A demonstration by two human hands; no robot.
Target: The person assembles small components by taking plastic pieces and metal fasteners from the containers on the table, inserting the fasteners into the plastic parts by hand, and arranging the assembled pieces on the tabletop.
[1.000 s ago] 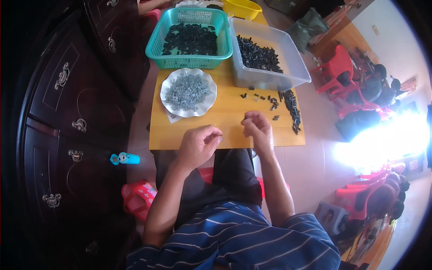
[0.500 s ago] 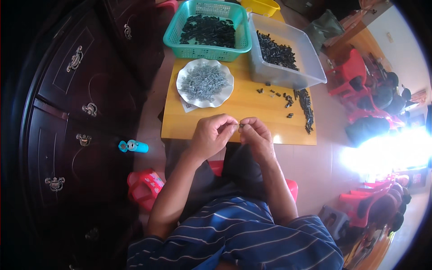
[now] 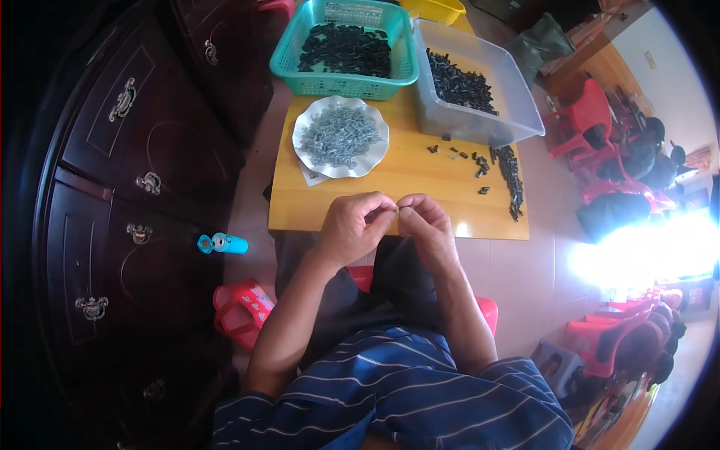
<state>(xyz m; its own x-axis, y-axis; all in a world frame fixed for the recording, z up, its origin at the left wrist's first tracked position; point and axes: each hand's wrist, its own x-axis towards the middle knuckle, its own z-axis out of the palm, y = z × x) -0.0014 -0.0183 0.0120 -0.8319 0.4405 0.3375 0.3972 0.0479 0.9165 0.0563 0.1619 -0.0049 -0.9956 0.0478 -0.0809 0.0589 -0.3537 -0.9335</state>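
Note:
My left hand [image 3: 354, 225] and my right hand [image 3: 428, 227] meet fingertip to fingertip at the table's near edge. Both are closed in a pinch. A small dark part is between the right fingertips, mostly hidden by them. Whatever the left thumb and forefinger hold is too small to make out. Beyond my left hand, a white scalloped plate [image 3: 373, 160] carries a heap of small clear or silvery pieces. To the right of my hands lie several loose black parts [image 3: 481, 168] and a long row of dark pieces [image 3: 511, 184].
On the wooden table [image 3: 420, 180], a green basket [image 3: 349, 88] of black pieces stands at the back, beside a clear plastic bin [image 3: 480, 133] of dark parts. A yellow basin [image 3: 435, 10] is behind them. Dark cabinets [image 3: 127, 180] flank the left, with a blue bottle [image 3: 229, 244] below table height.
The right fingertips have closed further over the small dark part, which showed more clearly before. Both hands otherwise stay in place; the view has shifted very slightly.

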